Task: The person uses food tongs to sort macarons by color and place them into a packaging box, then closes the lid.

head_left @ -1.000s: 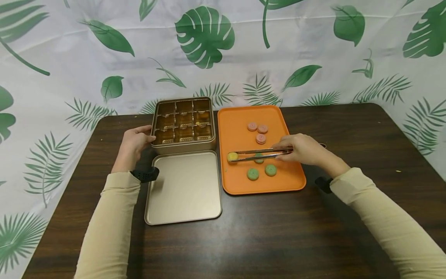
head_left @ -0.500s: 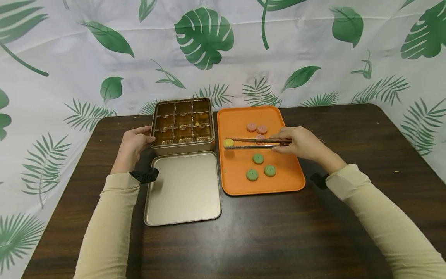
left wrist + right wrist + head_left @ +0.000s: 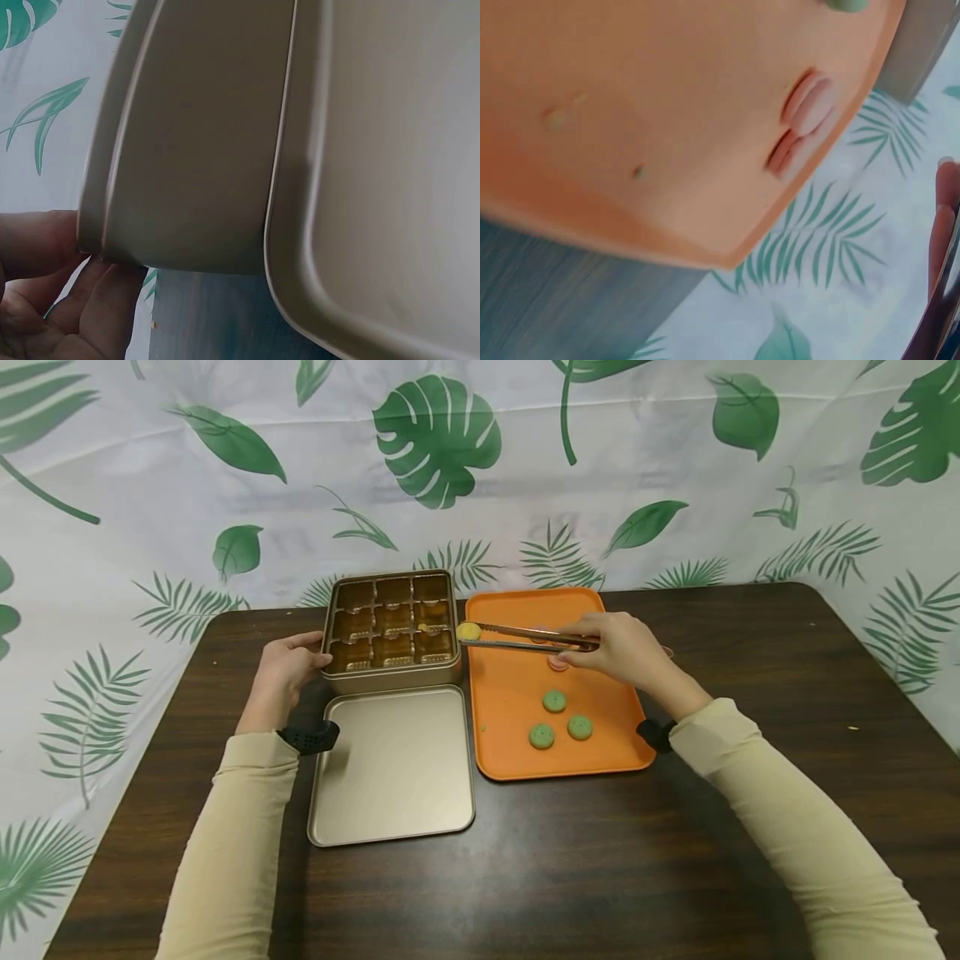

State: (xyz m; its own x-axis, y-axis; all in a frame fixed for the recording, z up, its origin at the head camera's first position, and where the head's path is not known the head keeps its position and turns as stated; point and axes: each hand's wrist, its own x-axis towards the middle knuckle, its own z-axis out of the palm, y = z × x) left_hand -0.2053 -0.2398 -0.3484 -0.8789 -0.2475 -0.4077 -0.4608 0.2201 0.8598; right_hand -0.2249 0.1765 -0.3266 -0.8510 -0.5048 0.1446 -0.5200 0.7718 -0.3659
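My right hand grips metal tongs, whose tips pinch a yellow macaron beside the right rim of a gold tin box. My left hand holds that box at its front left corner; in the left wrist view the thumb and fingers close on its rim and wall. Inside the box sits a brown insert with several compartments. Three green macarons lie on the orange tray. Behind the tongs are pink macarons, partly hidden by them and my hand.
A flat gold lid lies in front of the box, left of the tray. One compartment of the insert has a small yellow crumb at its edge. A white leaf-print cloth hangs behind the dark wooden table.
My right hand has lifted the yellow macaron with the tongs and carried it left and back from the tray to the box's right side. My left hand stays at the box corner.
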